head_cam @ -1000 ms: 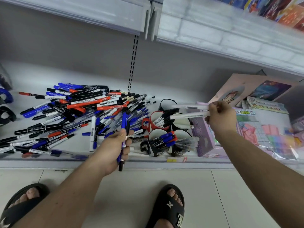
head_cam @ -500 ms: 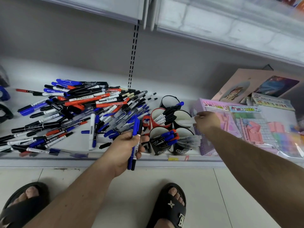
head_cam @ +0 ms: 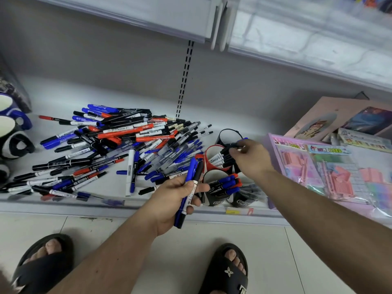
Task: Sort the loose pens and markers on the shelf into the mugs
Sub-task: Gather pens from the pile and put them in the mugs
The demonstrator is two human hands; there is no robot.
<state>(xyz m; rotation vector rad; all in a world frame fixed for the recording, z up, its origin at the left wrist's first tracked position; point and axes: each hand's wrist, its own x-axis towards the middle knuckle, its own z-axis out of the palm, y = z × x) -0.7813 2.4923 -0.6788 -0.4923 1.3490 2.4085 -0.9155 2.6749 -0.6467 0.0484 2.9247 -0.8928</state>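
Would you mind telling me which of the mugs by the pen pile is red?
The red mug is the one holding black-capped markers, directly under the right hand. The black mug behind it and the two black ones in front are not red.

Right hand [head_cam: 248,158] covers the mug behind it; whether its fingertips pinch a marker cannot be told. Left hand [head_cam: 176,198] hides the lower left of the front mug [head_cam: 214,187]. Printing on the loose markers [head_cam: 110,149] is too small to read. Blue-and-white mugs [head_cam: 9,126] are cut by the left edge; pink packets [head_cam: 347,177] by the right edge.
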